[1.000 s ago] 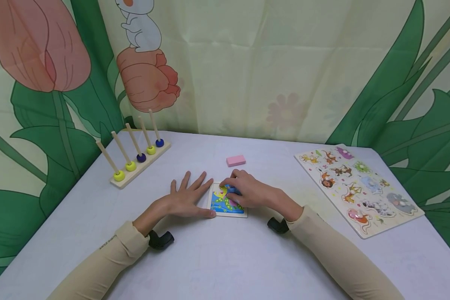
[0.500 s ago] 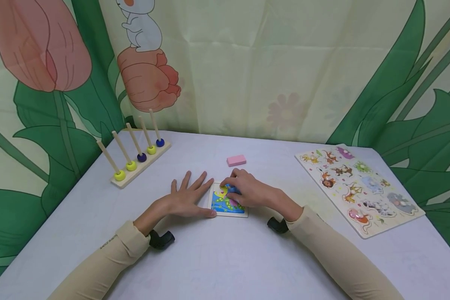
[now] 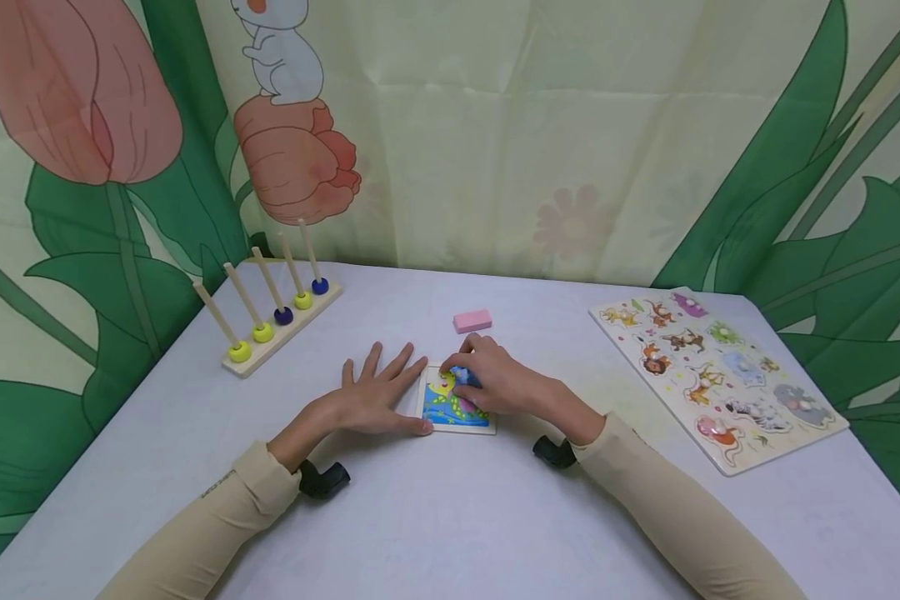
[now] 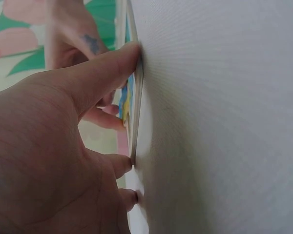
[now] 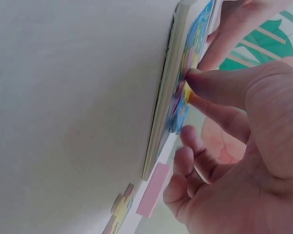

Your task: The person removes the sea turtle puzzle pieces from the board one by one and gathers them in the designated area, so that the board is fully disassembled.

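In the head view, a small picture puzzle (image 3: 461,430) is laid flat on the white table (image 3: 435,517), in from the middle of its far edge. Its left side is met by the left hand (image 3: 371,398): the fingers are spread wide, and the thumb is placed on the near left corner of the frame, presumably so that the puzzle is kept from sliding. By the right hand (image 3: 495,379) a blue piece (image 3: 462,377) at the far right of the picture appears to be pinched between thumb and forefinger. A peg rack (image 3: 257,353) is set along the table's left edge by the far left corner, an animal board (image 3: 678,398) by the far right corner, and a pink block (image 3: 472,322) nearer the far edge; all seem to have been kept out of the working space.

In the left wrist view, the frame's edge is touched by the thumb and, at its other end, by a fingertip, as if braced from both corners.

In the right wrist view, the other fingers are seen curled, clear of the puzzle. A thick, layered pale edge is shown, with a glossy surface printed in blue, yellow and pink. Whether the piece is fully seated cannot be told.
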A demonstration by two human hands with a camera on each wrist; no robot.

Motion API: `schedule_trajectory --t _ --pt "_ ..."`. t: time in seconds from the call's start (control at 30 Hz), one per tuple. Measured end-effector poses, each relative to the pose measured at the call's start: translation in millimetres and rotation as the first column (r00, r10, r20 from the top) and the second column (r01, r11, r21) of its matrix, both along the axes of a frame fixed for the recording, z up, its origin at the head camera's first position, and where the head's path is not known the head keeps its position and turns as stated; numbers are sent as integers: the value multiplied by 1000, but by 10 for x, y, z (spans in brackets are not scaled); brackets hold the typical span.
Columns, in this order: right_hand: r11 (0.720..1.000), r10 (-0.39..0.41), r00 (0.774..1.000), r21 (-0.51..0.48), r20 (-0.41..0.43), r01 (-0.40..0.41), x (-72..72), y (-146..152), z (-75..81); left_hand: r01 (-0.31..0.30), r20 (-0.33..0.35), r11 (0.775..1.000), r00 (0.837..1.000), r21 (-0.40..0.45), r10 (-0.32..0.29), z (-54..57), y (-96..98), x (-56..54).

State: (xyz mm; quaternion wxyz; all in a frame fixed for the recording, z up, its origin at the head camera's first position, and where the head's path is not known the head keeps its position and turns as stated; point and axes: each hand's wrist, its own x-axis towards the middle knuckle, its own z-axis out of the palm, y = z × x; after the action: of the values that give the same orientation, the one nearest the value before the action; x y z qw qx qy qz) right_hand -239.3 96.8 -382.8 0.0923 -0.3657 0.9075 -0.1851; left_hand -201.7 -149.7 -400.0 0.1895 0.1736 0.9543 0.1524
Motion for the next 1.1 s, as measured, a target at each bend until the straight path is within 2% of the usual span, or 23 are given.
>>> schedule_trajectory --t 0.3,0.5,0.9,1.1 --pt "1000 -10 999 17 -41 11 15 2 -7 -11 -3 1000 1000 -1 11 -35 -10 4" --pt "1000 -12 998 26 -57 14 24 11 -11 -3 3 1000 1000 1 3 -2 -1 19" --pt "1000 -27 999 3 -24 28 32 52 16 1 -4 1000 1000 -10 -1 23 13 12" --pt "999 -31 999 15 -32 31 36 65 28 -10 -12 1000 1000 -11 10 -89 1 -38"
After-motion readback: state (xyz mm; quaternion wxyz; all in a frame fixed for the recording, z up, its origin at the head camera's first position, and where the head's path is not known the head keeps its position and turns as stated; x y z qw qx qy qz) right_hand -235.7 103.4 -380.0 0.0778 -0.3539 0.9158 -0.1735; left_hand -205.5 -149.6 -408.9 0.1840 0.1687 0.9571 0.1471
